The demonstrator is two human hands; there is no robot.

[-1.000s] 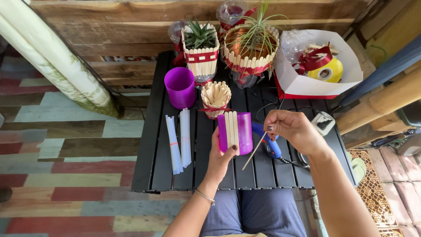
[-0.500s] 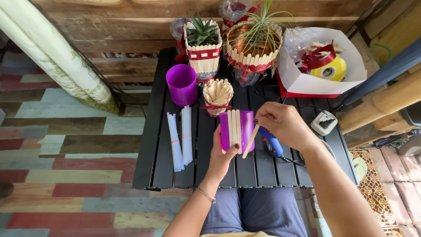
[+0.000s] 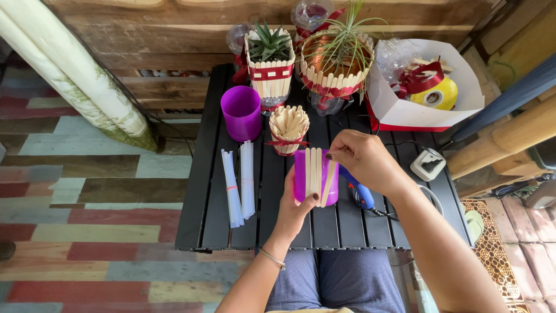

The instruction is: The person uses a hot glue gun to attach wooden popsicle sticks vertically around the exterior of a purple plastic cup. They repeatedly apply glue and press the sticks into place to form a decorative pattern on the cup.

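My left hand grips a purple plastic cup from below, above the black slatted table. Several wooden craft sticks stand side by side on the cup's face. My right hand pinches one more wooden stick by its top end and holds it slanted against the cup's right side. A blue glue gun lies just right of the cup, partly under my right hand.
A second purple cup, a stick-filled holder with a red bow, and two bundles of white glue rods sit on the table. Two stick-clad planters, a white box of ribbon and a white socket block stand around.
My right hand has brought the loose stick from the right, over the glue gun, up onto the cup's right side. The left hand has kept the cup in place.
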